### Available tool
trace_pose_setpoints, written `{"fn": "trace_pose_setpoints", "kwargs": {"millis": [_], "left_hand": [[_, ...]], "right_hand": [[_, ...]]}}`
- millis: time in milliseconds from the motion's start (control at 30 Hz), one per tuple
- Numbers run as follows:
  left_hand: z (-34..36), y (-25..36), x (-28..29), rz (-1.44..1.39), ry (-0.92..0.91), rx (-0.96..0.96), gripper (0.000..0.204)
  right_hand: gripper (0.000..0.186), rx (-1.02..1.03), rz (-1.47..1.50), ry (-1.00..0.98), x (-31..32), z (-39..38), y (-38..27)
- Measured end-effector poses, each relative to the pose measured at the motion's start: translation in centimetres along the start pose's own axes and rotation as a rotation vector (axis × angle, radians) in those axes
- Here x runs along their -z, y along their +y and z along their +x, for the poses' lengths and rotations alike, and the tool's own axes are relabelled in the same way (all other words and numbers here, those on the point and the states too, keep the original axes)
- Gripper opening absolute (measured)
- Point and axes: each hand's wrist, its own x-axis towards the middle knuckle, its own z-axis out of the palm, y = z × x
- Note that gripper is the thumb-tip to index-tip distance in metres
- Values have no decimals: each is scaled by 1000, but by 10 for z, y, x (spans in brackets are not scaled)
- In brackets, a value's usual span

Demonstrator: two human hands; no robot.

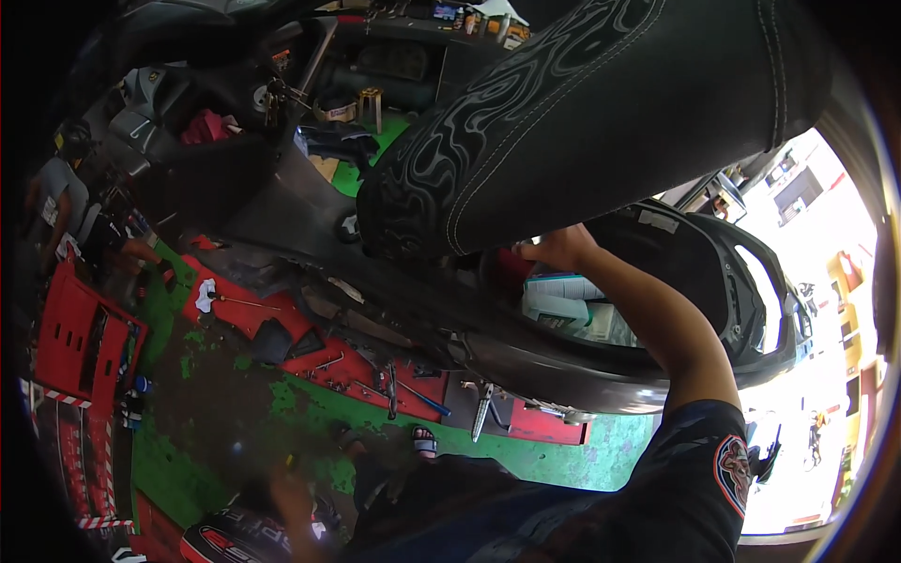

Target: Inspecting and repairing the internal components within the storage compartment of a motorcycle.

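Observation:
My right hand (561, 250) reaches into the storage compartment (671, 263) under a scooter's raised seat (601, 122). Its fingers are bent together beside a dark red thing (508, 272); the seat partly hides their tips, and what they grip cannot be made out. Close by in the compartment lie a pale plastic bottle (556, 311) and a blue-and-white package (563, 285). At the lower left, my left hand (289, 488) is smeared by motion. A small yellow spot shows near its fingers, too blurred to name.
Tools, including a blue-handled one (427, 402), lie on a red platform (314, 361) beside the scooter (554, 371). Keys (273, 101) hang at its front. A red tool cabinet (84, 328) stands at left, near another person (70, 192). A black-and-red object (230, 540) sits below my left hand.

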Motion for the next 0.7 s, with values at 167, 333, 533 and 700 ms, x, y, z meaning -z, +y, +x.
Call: {"fn": "trace_pose_setpoints", "kwargs": {"millis": [167, 333, 533, 700], "left_hand": [[6, -14, -4, 52, 33, -58, 26], [19, 15, -10, -65, -11, 84, 26], [27, 8, -14, -14, -29, 25, 26], [32, -15, -12, 40, 8, -127, 27]], "right_hand": [[73, -10, -16, 69, -9, -11, 16], [79, 4, -69, -93, 10, -25, 15], [89, 9, -141, -111, 6, -31, 10], [97, -122, -220, -282, 11, -33, -4]]}}
